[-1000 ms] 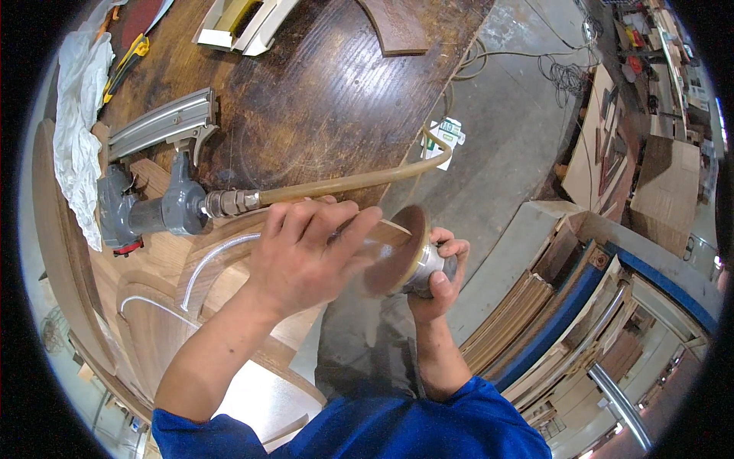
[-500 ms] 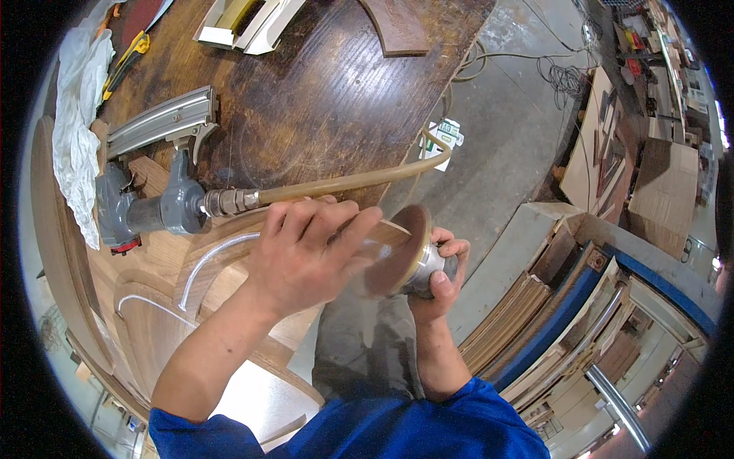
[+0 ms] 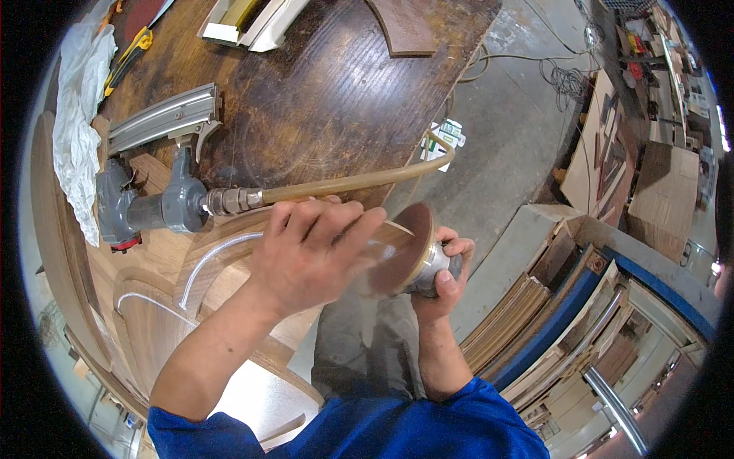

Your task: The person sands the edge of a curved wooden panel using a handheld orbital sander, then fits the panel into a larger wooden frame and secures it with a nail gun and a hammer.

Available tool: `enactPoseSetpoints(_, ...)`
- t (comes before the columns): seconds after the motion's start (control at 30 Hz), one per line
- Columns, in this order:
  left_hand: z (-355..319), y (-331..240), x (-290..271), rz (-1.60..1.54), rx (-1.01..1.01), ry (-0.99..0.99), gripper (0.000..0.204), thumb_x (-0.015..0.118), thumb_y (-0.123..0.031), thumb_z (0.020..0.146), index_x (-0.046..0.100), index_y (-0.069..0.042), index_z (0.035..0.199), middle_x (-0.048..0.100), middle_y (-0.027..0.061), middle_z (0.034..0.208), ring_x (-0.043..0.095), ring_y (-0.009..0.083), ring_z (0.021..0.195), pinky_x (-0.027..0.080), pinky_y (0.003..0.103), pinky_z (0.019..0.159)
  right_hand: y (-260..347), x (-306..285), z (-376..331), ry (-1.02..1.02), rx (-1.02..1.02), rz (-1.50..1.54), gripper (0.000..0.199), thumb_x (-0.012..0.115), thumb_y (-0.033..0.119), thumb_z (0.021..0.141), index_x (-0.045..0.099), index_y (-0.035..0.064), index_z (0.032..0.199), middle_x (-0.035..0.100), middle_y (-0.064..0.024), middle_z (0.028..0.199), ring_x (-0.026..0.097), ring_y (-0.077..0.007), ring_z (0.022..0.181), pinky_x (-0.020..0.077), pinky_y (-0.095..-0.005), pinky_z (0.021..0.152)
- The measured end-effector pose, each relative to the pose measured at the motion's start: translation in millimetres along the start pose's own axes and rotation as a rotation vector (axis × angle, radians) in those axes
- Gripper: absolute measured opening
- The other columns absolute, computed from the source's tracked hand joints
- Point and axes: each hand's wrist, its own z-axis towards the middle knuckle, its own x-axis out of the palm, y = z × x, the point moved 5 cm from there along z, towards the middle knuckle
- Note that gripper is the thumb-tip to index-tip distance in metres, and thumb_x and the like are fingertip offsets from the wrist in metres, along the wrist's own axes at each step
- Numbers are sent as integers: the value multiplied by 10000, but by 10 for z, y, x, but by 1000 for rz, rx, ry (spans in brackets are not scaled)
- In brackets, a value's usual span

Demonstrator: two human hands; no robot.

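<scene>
My right hand [image 3: 445, 277] is wrapped round the metal body of a disc sander [image 3: 430, 269], whose round brown abrasive face tilts toward the left. My left hand [image 3: 306, 256] grips a small wooden piece [image 3: 386, 243], its fingers hiding much of it. The piece's edge lies against the sanding disc, and the fingertips are close to the disc's face. Both hands are above my lap, off the table's near edge. Just beyond my left hand runs a tan air hose [image 3: 336, 186], joined to a grey nail gun [image 3: 164, 203] lying on its side.
Curved wooden parts [image 3: 153, 321] with white cords spread at the left. A dark wooden table [image 3: 306, 107] bears a yellow-handled cutter [image 3: 130, 57], crumpled white plastic [image 3: 76, 138] and a curved brown piece [image 3: 401, 29]. At right stands a blue-edged rack [image 3: 566, 329] with wood strips.
The sander in my right hand and the wooden piece in my left have shifted very slightly to the right. Both grips look the same, and the piece remains at the disc.
</scene>
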Motion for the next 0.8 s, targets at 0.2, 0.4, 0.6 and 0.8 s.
enactPoseSetpoints(0.2,12,-4,-17,-14,-7,-11,596,792,-474,841,684,-212,1366,592,-9,1228,551,232,1130,420,427,950,-28,-54,-8,4,1,2,474,783,331,850,470,109,1129,550,-156,1209,579,-287,1150,499,-426,1028)
enactPoseSetpoints(0.4,10,-1,-12,-3,0,-6,580,767,-501,868,687,-206,1361,595,-8,1222,550,234,1127,421,427,951,-20,-30,-1,9,-14,-15,456,763,327,857,470,112,1133,548,-155,1210,576,-275,1136,502,-417,1017)
enactPoseSetpoints(0.6,11,5,-13,-14,14,-24,567,750,-505,891,682,-201,1365,595,-1,1221,554,235,1122,421,429,950,5,1,10,13,-9,-7,453,753,329,857,464,112,1129,549,-160,1214,573,-275,1129,502,-415,1014)
enactPoseSetpoints(0.8,7,6,-8,-16,13,-24,565,737,-505,906,671,-200,1376,595,1,1215,554,236,1118,423,427,943,12,-11,11,21,-8,-38,461,759,336,850,462,111,1123,549,-159,1210,576,-280,1139,501,-416,1017)
